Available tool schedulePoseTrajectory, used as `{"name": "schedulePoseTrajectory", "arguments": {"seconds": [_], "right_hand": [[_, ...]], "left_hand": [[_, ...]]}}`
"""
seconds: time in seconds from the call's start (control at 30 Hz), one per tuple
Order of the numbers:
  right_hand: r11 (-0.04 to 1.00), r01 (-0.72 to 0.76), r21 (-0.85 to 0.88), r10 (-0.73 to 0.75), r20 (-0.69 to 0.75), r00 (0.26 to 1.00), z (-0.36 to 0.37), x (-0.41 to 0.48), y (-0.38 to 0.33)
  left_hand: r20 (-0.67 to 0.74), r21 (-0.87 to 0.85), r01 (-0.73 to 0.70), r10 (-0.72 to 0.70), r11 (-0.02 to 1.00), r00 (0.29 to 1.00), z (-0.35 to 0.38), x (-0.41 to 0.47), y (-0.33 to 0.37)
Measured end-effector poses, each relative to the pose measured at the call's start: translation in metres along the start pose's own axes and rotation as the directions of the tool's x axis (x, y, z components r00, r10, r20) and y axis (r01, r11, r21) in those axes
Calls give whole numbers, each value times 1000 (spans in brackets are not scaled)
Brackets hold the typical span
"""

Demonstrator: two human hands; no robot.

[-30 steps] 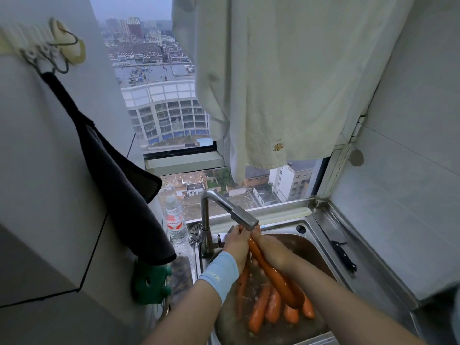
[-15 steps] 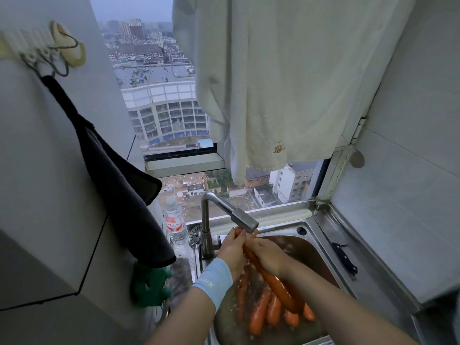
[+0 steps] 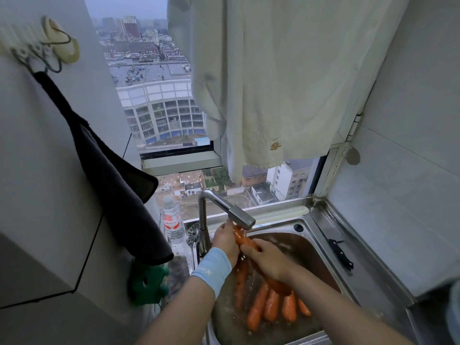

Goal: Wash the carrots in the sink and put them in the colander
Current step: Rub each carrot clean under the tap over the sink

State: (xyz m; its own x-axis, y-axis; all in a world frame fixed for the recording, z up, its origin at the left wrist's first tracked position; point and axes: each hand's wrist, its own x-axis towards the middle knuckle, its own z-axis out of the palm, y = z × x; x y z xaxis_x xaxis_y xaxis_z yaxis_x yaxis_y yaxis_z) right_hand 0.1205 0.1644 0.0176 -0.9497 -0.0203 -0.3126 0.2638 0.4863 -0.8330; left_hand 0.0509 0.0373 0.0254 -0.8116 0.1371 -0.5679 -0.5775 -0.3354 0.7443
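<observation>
Towel [image 3: 268,83]: big pale cloth hung over the window, lower hem just above the tap; prob. parked there to dry, and it blocks much of the view behind.
Sink [image 3: 321,247]: steel basin in the corner under the window, murky water inside; near edge cut off by the frame bottom.
Dark cloth [image 3: 109,180]: hangs from a wall hook on the left, clear of the splash.
Carrots in sink [image 3: 271,305]: several lie side by side in the water, waiting for their turn; exact count unclear w/ arms and spray in front.
Held carrot [image 3: 245,240]: slanted, thick end up right under the faucet [image 3: 236,215] so the stream runs down its length; lower end pokes out below the right wrist.
Left hand [image 3: 225,239]: wrapped round the carrot's upper end, steadying it at the spout; blue wristband [image 3: 214,270] on the forearm.
Right hand [image 3: 267,260]: closed over the carrot's middle, prob. rubbing dirt off.
Water bottle [image 3: 171,222]: upright on the ledge left of the tap.
Knife [image 3: 341,253]: dark, lying on the steel tabletop right of the basin.
Colander: not visible anywhere; may be out of frame.
Green item [image 3: 146,282]: below the dark cloth, can't tell what it is.
</observation>
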Motion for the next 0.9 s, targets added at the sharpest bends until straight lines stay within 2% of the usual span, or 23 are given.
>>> {"name": "schedulePoseTrajectory", "arguments": {"seconds": [0.1, 0.2, 0.37, 0.53, 0.6, 0.67, 0.8, 0.9], "right_hand": [[1000, 6, -28, -6, -20, 1000, -1, 4, -1], [998, -66, 23, 66, 1, 998, 0, 10, 1], [985, -167, 47, 163, 74, 984, 3, 10, 2], [989, -106, 107, 80, 228, 970, -5, 3, 1], [994, -56, 97, 37, 188, 981, -8, 4, 4], [993, -45, 105, 31, 129, 991, -12, 5, 8], [996, -61, 65, 48, 185, 982, -24, 5, 15], [995, -68, 76, 53, 185, 981, -23, 5, 20]], "left_hand": [[138, 108, -29, 14, 994, 990, -7, -5, -7], [167, 249, -70, 28, 966, 986, -11, -11, -11], [-22, 432, -38, 53, 901, 998, -7, -17, -9], [-76, 353, -29, 60, 935, 995, -15, 12, -15], [-24, 354, -58, 71, 933, 997, -15, 7, -11], [61, 265, -41, 26, 963, 998, -11, -9, -3], [200, 178, 15, -51, 984, 978, -18, -13, 5], [224, 133, 31, -61, 991, 973, -16, -19, 6]]}}
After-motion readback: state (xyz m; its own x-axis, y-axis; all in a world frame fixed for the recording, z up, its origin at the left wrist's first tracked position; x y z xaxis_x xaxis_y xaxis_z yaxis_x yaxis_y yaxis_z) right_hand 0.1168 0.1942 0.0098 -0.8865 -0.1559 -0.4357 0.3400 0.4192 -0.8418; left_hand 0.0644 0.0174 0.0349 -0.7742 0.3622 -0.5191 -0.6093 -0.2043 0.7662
